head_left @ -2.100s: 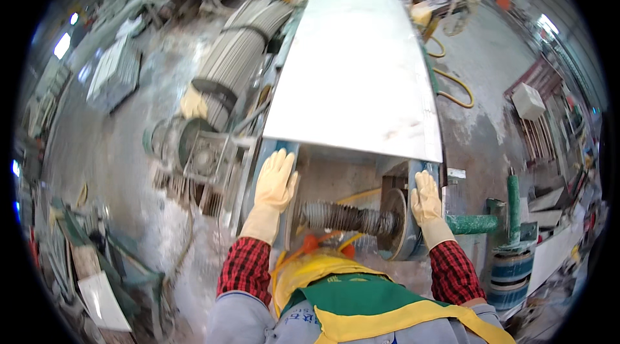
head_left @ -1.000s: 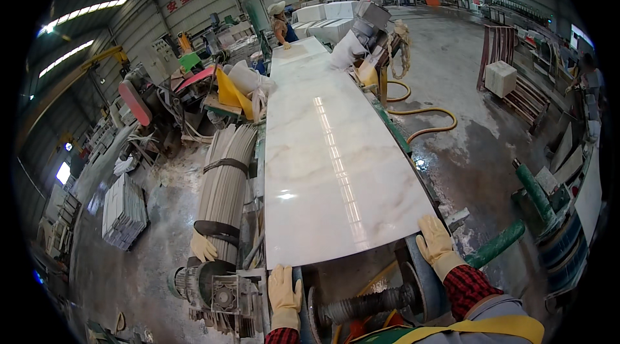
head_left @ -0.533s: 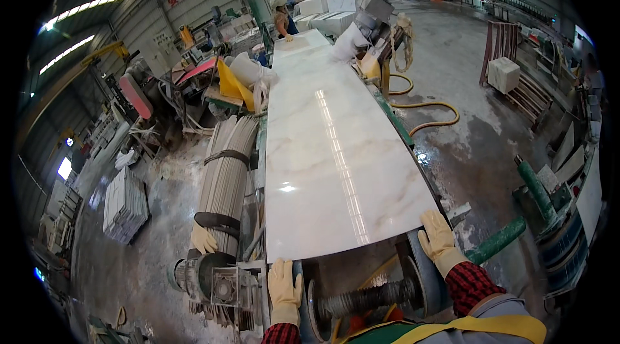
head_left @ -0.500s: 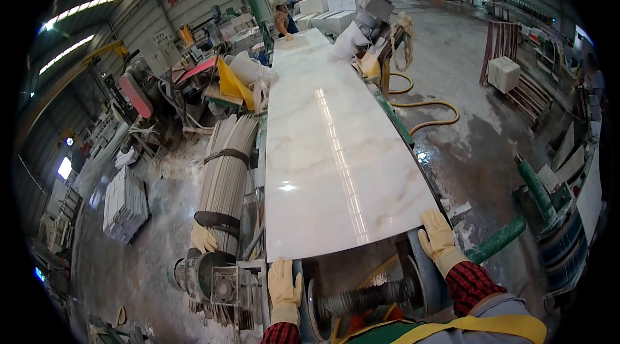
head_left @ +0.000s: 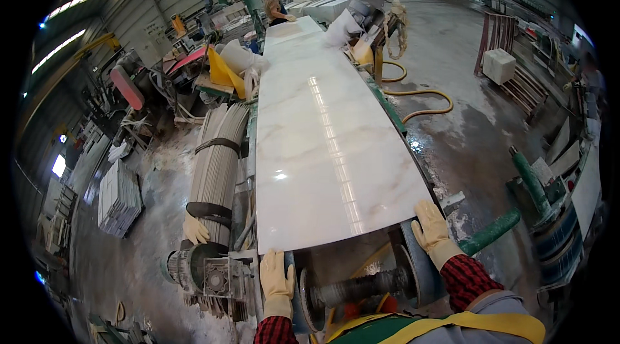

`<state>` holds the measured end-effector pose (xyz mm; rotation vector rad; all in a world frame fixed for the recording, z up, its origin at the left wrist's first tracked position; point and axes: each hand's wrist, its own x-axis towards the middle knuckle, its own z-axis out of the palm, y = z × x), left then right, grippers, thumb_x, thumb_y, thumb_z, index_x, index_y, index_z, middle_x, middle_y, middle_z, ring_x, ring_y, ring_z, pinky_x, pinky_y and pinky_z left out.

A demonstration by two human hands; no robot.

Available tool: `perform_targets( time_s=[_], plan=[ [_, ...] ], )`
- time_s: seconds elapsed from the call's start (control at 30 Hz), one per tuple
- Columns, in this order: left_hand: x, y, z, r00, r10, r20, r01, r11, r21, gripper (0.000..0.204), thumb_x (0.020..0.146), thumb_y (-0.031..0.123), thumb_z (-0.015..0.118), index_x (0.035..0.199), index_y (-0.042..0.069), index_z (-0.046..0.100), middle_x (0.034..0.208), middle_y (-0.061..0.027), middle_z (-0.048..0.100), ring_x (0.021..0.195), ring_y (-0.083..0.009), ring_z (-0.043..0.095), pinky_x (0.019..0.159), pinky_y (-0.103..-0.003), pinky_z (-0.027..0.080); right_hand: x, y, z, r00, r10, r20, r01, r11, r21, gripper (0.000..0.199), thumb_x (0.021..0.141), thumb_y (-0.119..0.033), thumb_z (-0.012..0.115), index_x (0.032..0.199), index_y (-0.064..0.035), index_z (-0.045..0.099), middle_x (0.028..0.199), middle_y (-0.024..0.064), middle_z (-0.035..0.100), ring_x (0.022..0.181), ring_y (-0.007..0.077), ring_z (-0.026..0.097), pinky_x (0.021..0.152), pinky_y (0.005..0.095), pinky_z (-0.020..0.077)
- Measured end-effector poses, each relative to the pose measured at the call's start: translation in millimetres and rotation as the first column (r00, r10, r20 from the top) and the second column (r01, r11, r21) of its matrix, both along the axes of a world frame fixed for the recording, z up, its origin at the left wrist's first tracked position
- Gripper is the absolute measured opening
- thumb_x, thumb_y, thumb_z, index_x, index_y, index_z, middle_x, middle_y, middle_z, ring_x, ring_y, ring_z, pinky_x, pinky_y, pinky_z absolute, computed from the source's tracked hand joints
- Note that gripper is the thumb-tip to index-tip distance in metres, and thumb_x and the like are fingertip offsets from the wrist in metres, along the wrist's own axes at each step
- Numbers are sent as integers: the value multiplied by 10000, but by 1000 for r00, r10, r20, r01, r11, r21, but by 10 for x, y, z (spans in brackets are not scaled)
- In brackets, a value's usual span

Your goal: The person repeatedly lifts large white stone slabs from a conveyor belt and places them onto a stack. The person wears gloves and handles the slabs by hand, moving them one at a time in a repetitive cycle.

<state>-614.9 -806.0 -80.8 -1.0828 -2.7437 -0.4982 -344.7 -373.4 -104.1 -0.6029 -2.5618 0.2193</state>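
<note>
A long polished white stone slab (head_left: 323, 169) with faint beige veining lies flat on a narrow conveyor frame (head_left: 413, 260), stretching away from me. My left hand (head_left: 276, 282), in a cream rubber glove, rests at the slab's near left corner, fingers extended and touching its edge. At the near right corner my right hand (head_left: 430, 231), gloved alike, lies with fingers stretched against the edge. Neither hand grasps anything. Below the near edge a ridged roller (head_left: 361, 295) shows between the frame's sides. Beyond the far end stands a co-worker (head_left: 274, 5), one hand by another pale slab (head_left: 292, 31).
Left of the frame are a motor (head_left: 216, 276), an empty cream glove (head_left: 195, 229) and a strapped bundle of thin strips (head_left: 216, 163). Machinery (head_left: 367, 5) flanks the far part. A green pipe (head_left: 491, 233) and yellow hose (head_left: 429, 94) lie on the right.
The whole view has shifted slightly, so everything sits a little higher and further left. My hands stay at the slab's corners. The co-worker's arm reaches further right.
</note>
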Motion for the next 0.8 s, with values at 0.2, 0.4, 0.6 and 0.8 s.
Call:
perform_targets(
  time_s=[0.2,0.4,0.6,0.8],
  plan=[
    [-19,-54,-90,998,12,-56,-15,999,-49,603,971,264,736,1501,44,554,1600,-274,506,1453,-485,472,1232,-547,371,-8,-21,-5,1000,2,-10,-2,1000,6,536,999,-252,694,1463,1,600,1521,279,595,1435,480,528,1263,545,385],
    [10,-48,-50,1000,14,-27,-15,999,-37,607,979,268,735,1515,50,553,1611,-273,502,1468,-484,466,1249,-546,359,26,-41,37,1000,-5,-11,5,1000,5,557,998,-269,694,1482,-11,596,1526,276,596,1427,479,534,1260,549,386],
    [24,-72,-102,999,22,-37,-24,998,-50,624,981,275,738,1533,57,543,1613,-268,502,1473,-483,464,1261,-549,348,44,-45,-8,1000,-8,-12,8,1000,12,547,995,-267,692,1472,-15,601,1514,276,602,1422,480,535,1256,552,388],
    [47,-82,-98,999,31,-28,-33,997,-63,629,981,274,742,1536,60,539,1624,-269,496,1480,-485,458,1262,-548,346,61,-52,5,1000,-6,-4,6,1000,-4,545,997,-276,688,1470,-19,602,1520,272,597,1426,477,532,1254,551,387]
  ],
)
